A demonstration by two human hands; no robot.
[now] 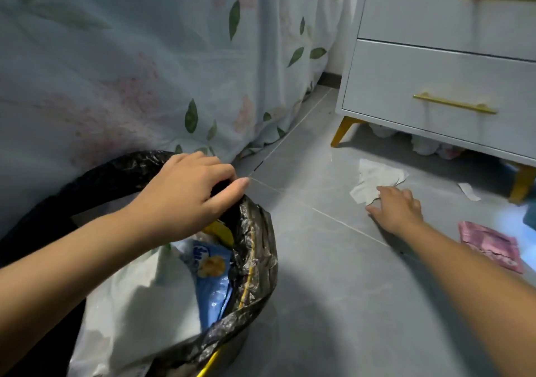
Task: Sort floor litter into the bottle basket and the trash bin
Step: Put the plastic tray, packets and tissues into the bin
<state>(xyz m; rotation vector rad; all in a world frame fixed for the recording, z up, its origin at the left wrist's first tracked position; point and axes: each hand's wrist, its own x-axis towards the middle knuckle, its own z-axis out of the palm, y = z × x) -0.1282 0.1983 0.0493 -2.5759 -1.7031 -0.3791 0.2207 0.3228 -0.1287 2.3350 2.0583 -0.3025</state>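
The trash bin [255, 260], lined with a black bag, stands at the lower left and holds a white plastic bag, a blue snack packet and something yellow. My left hand [188, 194] grips the bin's far rim. A crumpled white tissue [374, 178] lies on the grey floor in front of the cabinet. My right hand [397, 209] reaches onto the tissue's near edge, fingers spread and touching it. A pink wrapper [490, 244] lies on the floor to the right of my right forearm. The bottle basket is not in view.
A small white paper scrap [468, 191] lies near the cabinet's gold leg. A white drawer cabinet [435, 86] on gold legs stands at the upper right, with things tucked beneath it. A floral bedsheet [145, 72] hangs down on the left.
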